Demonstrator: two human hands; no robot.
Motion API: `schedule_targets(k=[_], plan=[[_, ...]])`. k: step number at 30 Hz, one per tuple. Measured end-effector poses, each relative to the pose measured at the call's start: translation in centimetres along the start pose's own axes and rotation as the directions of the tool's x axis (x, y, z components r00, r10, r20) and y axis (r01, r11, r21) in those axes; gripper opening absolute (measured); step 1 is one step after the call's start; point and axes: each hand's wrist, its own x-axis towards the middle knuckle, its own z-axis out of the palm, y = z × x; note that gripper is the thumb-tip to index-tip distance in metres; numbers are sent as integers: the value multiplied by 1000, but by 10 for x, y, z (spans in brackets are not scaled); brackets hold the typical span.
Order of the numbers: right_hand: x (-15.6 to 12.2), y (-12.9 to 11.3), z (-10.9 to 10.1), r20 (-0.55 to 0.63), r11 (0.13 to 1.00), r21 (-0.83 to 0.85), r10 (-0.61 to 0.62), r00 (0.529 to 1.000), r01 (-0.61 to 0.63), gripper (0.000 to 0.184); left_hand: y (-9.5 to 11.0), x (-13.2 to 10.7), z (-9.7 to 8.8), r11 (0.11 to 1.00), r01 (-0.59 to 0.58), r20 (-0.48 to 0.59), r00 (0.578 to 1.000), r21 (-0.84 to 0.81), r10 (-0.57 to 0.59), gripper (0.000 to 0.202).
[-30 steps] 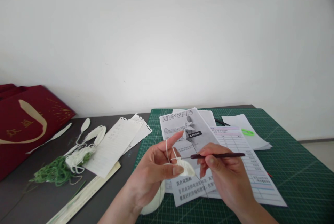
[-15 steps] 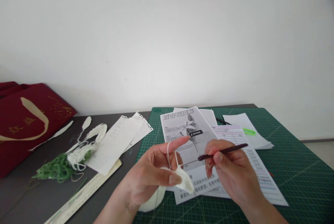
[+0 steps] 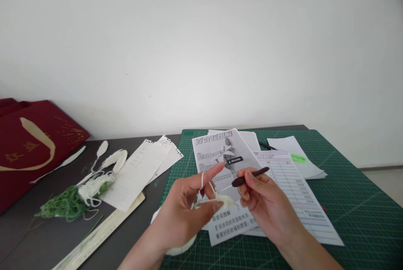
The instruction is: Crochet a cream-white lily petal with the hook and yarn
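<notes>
The left hand (image 3: 184, 209) pinches the white crocheted piece (image 3: 228, 200) under its thumb, above the printed sheets (image 3: 231, 229), 1 finger extended with yarn (image 3: 202, 180) looped round it. The right hand (image 3: 267, 200), palm turned inward, pinches the dark-handled hook (image 3: 239, 181), which tilts down toward the piece.

The little crocheted piece (image 3: 228, 201) is matt, nubbly yarn, and the hook (image 3: 252, 176) has a smooth dark handle with a thin shaft that looks like metal. The green yarn bundle (image 3: 64, 203) is rough and stringy, the printed sheet (image 3: 217, 146) is plain matt paper. Cutting mat (image 3: 349, 203) looks like dull plastic, worktop (image 3: 28, 240) smooth and matt, green clip (image 3: 298, 158) shinier plastic.
</notes>
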Motion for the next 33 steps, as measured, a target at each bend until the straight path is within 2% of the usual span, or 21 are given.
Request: schedule_targets(k=[4, 10, 12, 14, 16, 18, 20, 21, 22, 23, 24, 25, 28, 29, 31, 33], plan=[[-2, 4, 4, 7, 995, -53, -85, 996, 85, 14, -6, 2, 7, 998, -20, -52, 998, 56, 23, 28], [-2, 6, 0, 7, 953, -215, -219, 976, 215, 12, -5, 4, 9, 996, -19, -120, 992, 91, 30, 25], [-3, 7, -2, 40, 907, -307, -291, 956, 289, 10, -3, 5, 9, 996, -2, -138, 990, 85, 14, 15], [-5, 9, -3, 96, 809, -431, -398, 912, 398, 8, -3, 5, 11, 996, 25, -171, 985, 83, -11, 8], [-9, 10, -3, 215, 614, -566, -533, 818, 549, 14, -4, 6, 12, 997, 51, -212, 977, 54, -38, 8], [-13, 12, -3, 432, 313, -632, -617, 658, 709, 28, -7, 6, 14, 997, 58, -224, 972, -46, -67, 17], [-17, 12, -3, 647, 33, -578, -591, 482, 815, 43, -9, 7, 15, 976, 67, -184, 977, -208, -106, 48], [-18, 11, -3, 713, -52, -534, -564, 416, 844, 47, -9, 7, 15, 955, 78, -151, 980, -284, -126, 61], [-18, 10, -3, 746, -89, -502, -548, 379, 860, 50, -9, 7, 15, 932, 98, -120, 982, -349, -148, 69], [-18, 10, -4, 748, -75, -490, -547, 375, 868, 50, -8, 7, 14, 910, 123, -89, 981, -396, -171, 73], [-18, 9, -4, 721, -12, -497, -563, 405, 868, 48, -8, 7, 13, 891, 148, -64, 979, -429, -193, 74], [-16, 9, -4, 665, 97, -512, -585, 465, 854, 44, -7, 7, 12, 877, 171, -43, 976, -449, -212, 75], [-11, 10, -2, 416, 509, -489, -578, 702, 709, 26, -5, 5, 8, 866, 215, 8, 972, -451, -237, 80], [-10, 11, -2, 352, 604, -455, -553, 755, 654, 20, -5, 5, 8, 876, 209, 18, 975, -434, -223, 83], [-6, 14, -2, 289, 711, -397, -503, 814, 580, 12, -6, 4, 8, 917, 161, 2, 985, -364, -172, 86], [-4, 15, -4, 259, 765, -361, -467, 845, 533, 9, -7, 3, 10, 966, 82, -55, 994, -246, -98, 85]])
